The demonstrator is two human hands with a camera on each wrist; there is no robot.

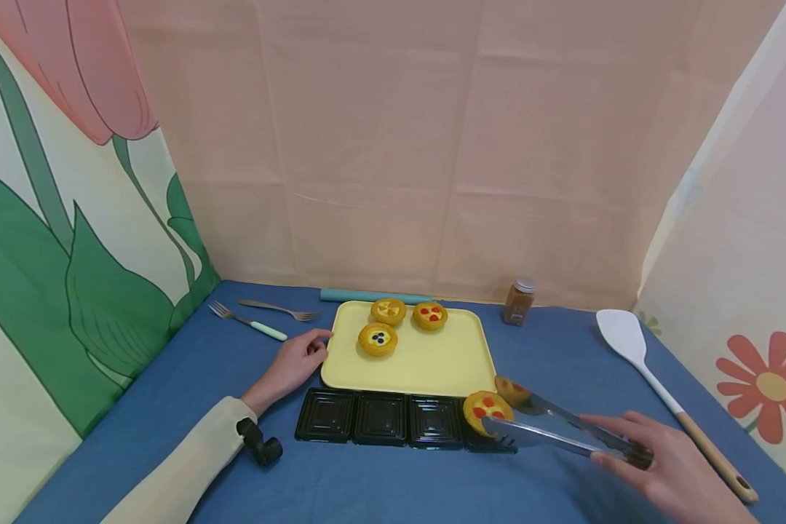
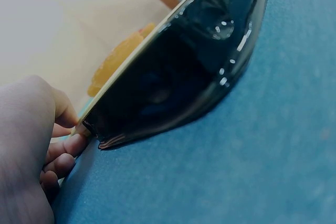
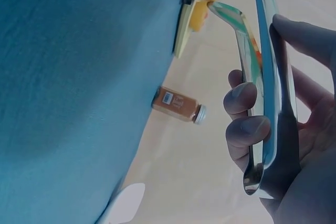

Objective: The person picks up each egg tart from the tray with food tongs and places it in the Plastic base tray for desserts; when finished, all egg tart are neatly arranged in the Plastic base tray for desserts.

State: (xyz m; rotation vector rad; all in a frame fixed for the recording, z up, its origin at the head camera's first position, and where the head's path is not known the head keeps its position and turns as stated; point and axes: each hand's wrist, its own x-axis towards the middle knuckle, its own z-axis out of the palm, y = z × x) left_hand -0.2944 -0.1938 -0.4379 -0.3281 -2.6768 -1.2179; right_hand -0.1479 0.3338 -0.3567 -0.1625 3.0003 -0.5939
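My right hand (image 1: 661, 458) grips metal tongs (image 3: 270, 93), fingers curled round the handles in the right wrist view. The tongs' tips stand on either side of a tart with red pieces (image 1: 488, 413), which sits at the rightmost compartment of a black four-part tray (image 1: 381, 418); whether they touch it I cannot tell. At the left edge of a pale yellow tray (image 1: 432, 364), my left hand (image 1: 296, 362) pinches the rim between thumb and fingers. On that tray are a blueberry-topped tart (image 1: 377, 340), a yellow-topped tart (image 1: 388, 311) and another red-topped tart (image 1: 429, 316).
Two forks, one with a pale green handle (image 1: 268, 331) and one of plain metal (image 1: 278, 308), lie left. A teal bar (image 1: 373, 295) lies behind the yellow tray. Right of it stand a brown spice jar (image 1: 518, 302) and a white spatula with wooden handle (image 1: 655, 386).
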